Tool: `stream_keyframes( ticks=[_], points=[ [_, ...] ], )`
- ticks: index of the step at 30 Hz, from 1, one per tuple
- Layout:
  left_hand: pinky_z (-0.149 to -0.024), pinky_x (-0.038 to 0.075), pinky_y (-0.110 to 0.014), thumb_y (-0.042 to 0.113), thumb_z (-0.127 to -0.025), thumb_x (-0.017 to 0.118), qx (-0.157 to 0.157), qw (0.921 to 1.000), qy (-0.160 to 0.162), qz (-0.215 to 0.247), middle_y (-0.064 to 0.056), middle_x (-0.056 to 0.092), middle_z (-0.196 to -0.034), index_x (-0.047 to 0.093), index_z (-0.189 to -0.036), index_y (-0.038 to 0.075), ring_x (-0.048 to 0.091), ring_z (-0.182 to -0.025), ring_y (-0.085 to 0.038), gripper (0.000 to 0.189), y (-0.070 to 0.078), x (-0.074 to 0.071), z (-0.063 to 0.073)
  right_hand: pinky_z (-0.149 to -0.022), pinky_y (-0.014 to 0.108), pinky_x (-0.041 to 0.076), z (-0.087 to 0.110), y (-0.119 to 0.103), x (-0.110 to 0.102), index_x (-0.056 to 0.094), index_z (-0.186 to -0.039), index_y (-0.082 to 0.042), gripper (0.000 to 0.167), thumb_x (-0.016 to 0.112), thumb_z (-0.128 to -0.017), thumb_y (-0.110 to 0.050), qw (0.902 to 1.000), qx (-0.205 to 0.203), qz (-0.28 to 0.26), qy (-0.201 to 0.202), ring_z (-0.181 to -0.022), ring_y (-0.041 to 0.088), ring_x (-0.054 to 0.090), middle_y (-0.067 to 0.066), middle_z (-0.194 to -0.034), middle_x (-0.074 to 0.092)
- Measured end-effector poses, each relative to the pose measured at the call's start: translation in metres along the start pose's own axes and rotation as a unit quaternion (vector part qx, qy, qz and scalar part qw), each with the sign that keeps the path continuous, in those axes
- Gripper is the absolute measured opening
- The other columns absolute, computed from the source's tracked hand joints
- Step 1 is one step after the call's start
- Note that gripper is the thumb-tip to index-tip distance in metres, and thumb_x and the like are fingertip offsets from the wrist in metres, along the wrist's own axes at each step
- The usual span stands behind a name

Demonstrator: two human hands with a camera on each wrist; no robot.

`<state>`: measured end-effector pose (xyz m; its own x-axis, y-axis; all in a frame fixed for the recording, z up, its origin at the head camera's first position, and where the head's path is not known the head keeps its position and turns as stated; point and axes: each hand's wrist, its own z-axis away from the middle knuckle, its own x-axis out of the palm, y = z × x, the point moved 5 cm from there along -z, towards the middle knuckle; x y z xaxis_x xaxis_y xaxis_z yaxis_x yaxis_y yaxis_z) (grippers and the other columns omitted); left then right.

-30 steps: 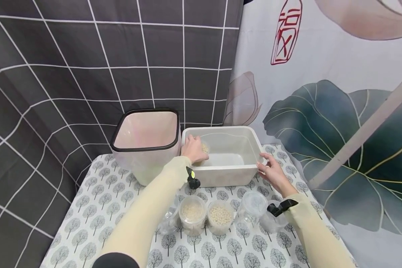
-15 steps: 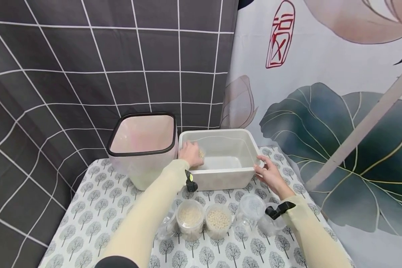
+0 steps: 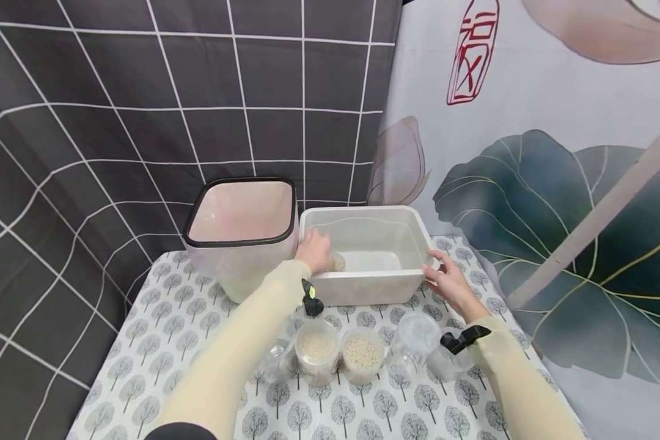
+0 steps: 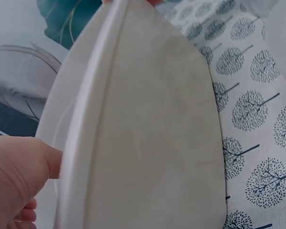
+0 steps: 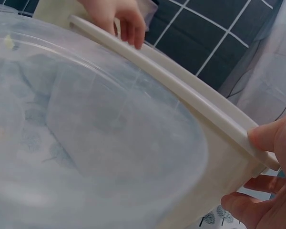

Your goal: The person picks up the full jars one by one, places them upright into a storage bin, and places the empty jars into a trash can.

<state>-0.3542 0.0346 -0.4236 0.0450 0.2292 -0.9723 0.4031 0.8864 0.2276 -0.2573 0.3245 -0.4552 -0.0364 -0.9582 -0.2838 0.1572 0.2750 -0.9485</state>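
Observation:
My left hand [image 3: 315, 249] is inside the left end of a white rectangular bin [image 3: 374, 289], fingers pointing down and loosely bent. Just right of it, low in the bin, sits a small clear container with beige contents [image 3: 338, 263], partly hidden by the hand. The right wrist view shows those left fingers [image 5: 129, 29] hanging past the rim without a visible grip. My right hand [image 3: 448, 282] holds the bin's right end. Its thumb [image 5: 267, 136] lies on the rim and the fingers bend beneath.
A pinkish bin with black rim [image 3: 241, 242] stands left. In front are a jar of fine beige grains [image 3: 316, 348], a jar of beige balls [image 3: 362, 353], a lidded clear jar [image 3: 417, 336] and more clear jars [image 3: 452, 360]. Gridded and floral curtains hang behind.
My left hand has shifted slightly left and come away from the small container, which now shows more plainly, low in the bin. The right hand keeps its hold on the bin.

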Motion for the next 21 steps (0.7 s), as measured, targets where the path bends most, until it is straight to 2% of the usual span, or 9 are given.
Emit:
stream_keyframes(
  ticks=[6,12,17,21],
  points=[
    [-0.085,0.049,-0.043,0.025,-0.077,0.068,0.008,0.9999,0.004,0.008,-0.018,0.047,-0.120,0.055,-0.120,0.001,0.044,-0.112,-0.030,0.051,0.001,-0.013,0.006,-0.096,0.036,0.043,-0.002,0.001,-0.001,0.020,-0.147,-0.014,0.062,0.052,-0.096,-0.027,1.0000,-0.001,0.003,0.002,-0.115,0.037,0.046,0.021,-0.120,0.037],
    [-0.087,0.048,-0.045,0.031,-0.082,0.067,0.022,0.9998,0.001,-0.001,-0.015,0.050,-0.126,0.053,-0.126,0.004,0.044,-0.118,-0.029,0.053,0.009,-0.024,0.013,-0.093,0.034,0.046,-0.004,0.003,-0.003,0.022,-0.146,-0.013,0.062,0.053,-0.095,-0.029,1.0000,-0.009,0.003,0.001,-0.109,0.031,0.050,0.019,-0.114,0.039],
    [-0.085,0.050,-0.046,0.033,-0.084,0.065,0.025,0.9997,-0.001,0.001,-0.014,0.049,-0.126,0.052,-0.126,0.006,0.045,-0.116,-0.028,0.052,0.014,-0.029,0.017,-0.092,0.035,0.047,-0.003,0.006,-0.001,0.022,-0.146,-0.014,0.057,0.047,-0.098,-0.032,0.9999,-0.011,-0.010,-0.005,-0.108,0.030,0.050,0.016,-0.112,0.039],
    [-0.087,0.049,-0.045,0.034,-0.085,0.062,0.028,0.9995,-0.003,0.010,-0.015,0.047,-0.127,0.050,-0.129,0.006,0.044,-0.117,-0.028,0.053,0.017,-0.031,0.020,-0.084,0.025,0.049,0.001,0.002,0.002,0.021,-0.145,-0.013,0.054,0.041,-0.099,-0.033,0.9997,-0.013,-0.017,-0.008,-0.106,0.029,0.049,0.014,-0.111,0.038]
  ],
)
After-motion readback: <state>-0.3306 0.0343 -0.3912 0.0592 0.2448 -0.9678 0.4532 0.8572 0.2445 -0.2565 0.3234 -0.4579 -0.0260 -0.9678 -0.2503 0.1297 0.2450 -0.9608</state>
